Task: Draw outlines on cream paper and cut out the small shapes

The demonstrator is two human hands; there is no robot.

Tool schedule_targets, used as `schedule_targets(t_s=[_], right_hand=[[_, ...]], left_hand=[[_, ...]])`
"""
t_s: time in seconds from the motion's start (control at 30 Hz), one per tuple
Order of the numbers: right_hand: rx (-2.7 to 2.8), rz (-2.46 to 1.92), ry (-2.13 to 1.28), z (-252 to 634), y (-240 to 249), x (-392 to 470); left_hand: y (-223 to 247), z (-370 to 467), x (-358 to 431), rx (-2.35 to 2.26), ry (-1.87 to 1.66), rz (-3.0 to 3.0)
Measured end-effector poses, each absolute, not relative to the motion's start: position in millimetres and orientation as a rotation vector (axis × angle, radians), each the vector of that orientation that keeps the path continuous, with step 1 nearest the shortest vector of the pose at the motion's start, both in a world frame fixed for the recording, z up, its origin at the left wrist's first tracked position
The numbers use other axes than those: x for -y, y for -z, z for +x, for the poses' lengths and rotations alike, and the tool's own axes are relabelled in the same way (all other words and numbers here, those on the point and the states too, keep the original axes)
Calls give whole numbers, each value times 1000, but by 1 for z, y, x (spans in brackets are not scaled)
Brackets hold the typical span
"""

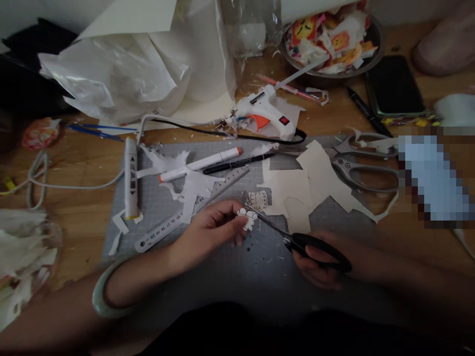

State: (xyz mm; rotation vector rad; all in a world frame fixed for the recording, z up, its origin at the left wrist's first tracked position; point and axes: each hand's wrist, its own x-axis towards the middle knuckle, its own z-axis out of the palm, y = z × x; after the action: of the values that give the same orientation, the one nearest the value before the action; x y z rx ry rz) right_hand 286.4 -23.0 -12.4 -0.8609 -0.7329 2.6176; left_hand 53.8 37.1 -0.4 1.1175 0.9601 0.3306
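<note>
Left forearm (48, 316) at lower left leads to the left hand (208, 230), whose grip pinches a small white cutout (249, 223) near the centre, where close blades of scissors (298, 242), held in the right hand (313, 273), could slip and nick its edge.

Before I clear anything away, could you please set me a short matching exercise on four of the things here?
Things
1. Black-handled scissors
2. Glue gun
3. Ruler
4. Small paper cutout

Place, colour or state
A. Slanting across the grey mat, under some scraps
B. Pinched in the left hand
C. White, with an orange trigger
D. Held in the right hand

Pairs: 1-D, 2-C, 3-A, 4-B
</note>
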Motion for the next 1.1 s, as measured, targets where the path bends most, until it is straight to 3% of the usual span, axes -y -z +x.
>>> schedule_targets(t_s=[1.1], right_hand=[[820,-902,-2662,288,12,21]], left_hand=[[11,53,-35,-954,-534,929]])
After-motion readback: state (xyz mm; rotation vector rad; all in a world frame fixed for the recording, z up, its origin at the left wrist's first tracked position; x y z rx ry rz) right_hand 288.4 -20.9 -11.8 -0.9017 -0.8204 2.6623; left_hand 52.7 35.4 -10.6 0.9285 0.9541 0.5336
